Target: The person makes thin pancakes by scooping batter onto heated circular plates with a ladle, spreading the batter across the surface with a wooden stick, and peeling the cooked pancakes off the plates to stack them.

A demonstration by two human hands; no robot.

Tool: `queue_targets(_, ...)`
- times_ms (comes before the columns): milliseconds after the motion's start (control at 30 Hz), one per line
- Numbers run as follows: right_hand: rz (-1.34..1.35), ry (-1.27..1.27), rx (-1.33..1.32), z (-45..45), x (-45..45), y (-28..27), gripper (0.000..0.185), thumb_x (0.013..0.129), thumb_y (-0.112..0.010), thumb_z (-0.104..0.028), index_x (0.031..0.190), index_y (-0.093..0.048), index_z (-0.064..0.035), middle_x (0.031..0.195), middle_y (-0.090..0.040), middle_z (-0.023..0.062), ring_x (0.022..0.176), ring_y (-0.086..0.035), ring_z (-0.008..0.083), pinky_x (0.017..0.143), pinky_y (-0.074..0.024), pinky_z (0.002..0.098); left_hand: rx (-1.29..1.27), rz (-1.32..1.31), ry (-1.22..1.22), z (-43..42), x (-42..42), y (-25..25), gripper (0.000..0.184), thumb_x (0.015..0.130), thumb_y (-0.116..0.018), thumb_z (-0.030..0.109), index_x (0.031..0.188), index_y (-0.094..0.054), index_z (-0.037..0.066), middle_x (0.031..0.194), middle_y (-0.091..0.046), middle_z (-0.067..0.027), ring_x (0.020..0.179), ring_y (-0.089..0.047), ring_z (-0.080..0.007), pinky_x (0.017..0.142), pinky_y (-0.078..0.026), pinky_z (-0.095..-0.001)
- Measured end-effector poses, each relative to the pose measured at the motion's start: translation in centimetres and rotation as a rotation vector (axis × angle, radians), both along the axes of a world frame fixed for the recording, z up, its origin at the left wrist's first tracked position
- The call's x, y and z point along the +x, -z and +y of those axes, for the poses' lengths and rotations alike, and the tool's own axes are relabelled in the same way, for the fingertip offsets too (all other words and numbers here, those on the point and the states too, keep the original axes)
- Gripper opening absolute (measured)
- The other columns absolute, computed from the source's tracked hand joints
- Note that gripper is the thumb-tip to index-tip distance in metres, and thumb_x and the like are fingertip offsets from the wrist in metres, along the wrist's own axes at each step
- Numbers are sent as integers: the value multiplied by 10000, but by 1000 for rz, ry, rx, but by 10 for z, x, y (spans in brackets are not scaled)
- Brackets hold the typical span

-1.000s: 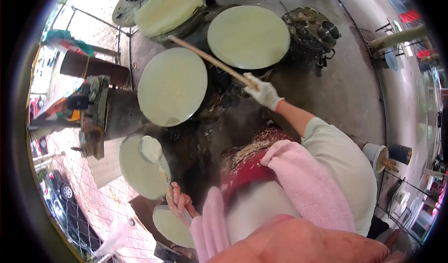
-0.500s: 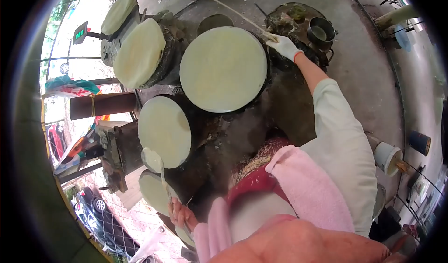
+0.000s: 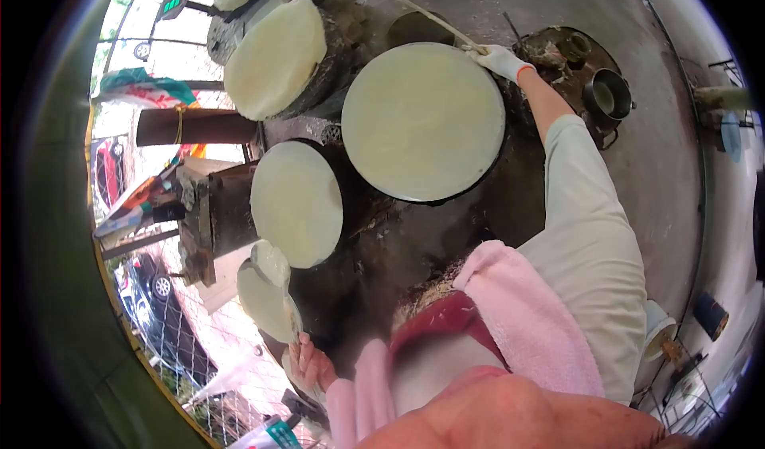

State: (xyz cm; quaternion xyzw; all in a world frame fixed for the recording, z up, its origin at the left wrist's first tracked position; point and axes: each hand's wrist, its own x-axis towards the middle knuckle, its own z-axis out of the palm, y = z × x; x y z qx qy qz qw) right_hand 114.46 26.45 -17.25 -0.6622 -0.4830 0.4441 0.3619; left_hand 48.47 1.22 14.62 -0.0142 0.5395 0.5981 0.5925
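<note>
My left hand, bare, is closed around the handle of a paddle with a pale rounded head, coated in batter. The head overlaps a small pale-topped round griddle in view; whether they touch I cannot tell. In a white glove, my right hand grips a long thin stick that slants up and left. Beside that hand lies the largest round griddle, covered by a smooth pale layer. A second coated griddle sits between it and the paddle.
Another round griddle bears a pale sheet at upper left. A metal pot stands on a dirty round stand at right. A brown pipe, wire fence and digital display line the left side.
The view has shifted, so the griddles and pot appear farther right. The paddle head has moved off the middle griddle's edge toward the smaller one below. Both hands keep their holds.
</note>
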Motion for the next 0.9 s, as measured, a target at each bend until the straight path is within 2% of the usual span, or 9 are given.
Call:
queue_targets(100,29,87,77,-19,-10,9,451,967,-611,-333,1308,-604,-38,1134,-688,42,1044,-581,102,948,-438,261,321,-487,376,-2,-3,2,405,1089,-271,245,1168,-388,-134,614,-464,-40,303,-410,-65,291,-271,-183)
queue_targets(200,-36,200,104,-53,-19,7,431,967,-611,-337,1245,-632,-8,1070,-705,43,1002,-599,105,927,-451,272,356,-598,485,1,-14,8,392,1093,-275,247,1161,-398,-120,605,-442,-19,301,-398,-56,295,-264,-182)
queue_targets(333,23,348,170,-99,-30,47,444,968,-611,-361,1232,-638,-4,984,-694,36,907,-589,93,835,-470,262,283,-554,434,-8,-31,11,347,1093,-315,234,1144,-431,-89,603,-387,15,305,-342,-32,297,-243,-188)
queue_targets(500,69,666,37,-198,-141,14,383,969,-618,-341,1172,-670,-21,768,-602,-41,652,-475,50,577,-412,242,272,-452,461,-36,-97,32,328,1092,-320,229,1148,-442,-70,620,-386,17,316,-322,-35,306,-233,-193)
queue_targets(533,108,702,-4,-211,-169,4,324,961,-618,-395,1015,-660,-79,613,-455,-30,406,-407,80,380,-372,262,273,-423,459,-43,-109,35,336,1096,-306,244,1157,-433,-61,630,-397,19,324,-332,-28,317,-233,-194)
queue_targets(700,123,944,232,-232,-284,50,263,969,-612,-337,1085,-598,-102,623,-472,-24,390,-421,106,363,-367,267,389,-357,554,-77,-176,57,332,1093,-336,245,1170,-443,-60,669,-417,18,338,-310,-23,326,-237,-180)
queue_targets(767,166,1032,264,-223,-329,62,275,965,-629,-290,1155,-573,-99,670,-491,-25,403,-417,101,385,-382,259,318,-291,391,-93,-187,54,312,1076,-388,205,1126,-498,-82,621,-397,17,319,-308,-39,293,-237,-204)
queue_targets(833,390,1010,73,-227,-416,17,323,957,-645,-275,1205,-565,-84,710,-514,-14,422,-433,99,398,-398,260,349,-282,327,-111,-211,54,316,1066,-412,199,1090,-548,-86,572,-368,27,302,-303,-49,286,-220,-221)
queue_targets(900,345,888,145,-225,-474,16,446,950,-657,-256,1317,-529,-36,776,-537,13,445,-466,114,395,-416,290,261,-149,324,-129,-236,55,306,1059,-433,224,1087,-556,-55,593,-376,43,312,-311,-46,326,-249,-218)
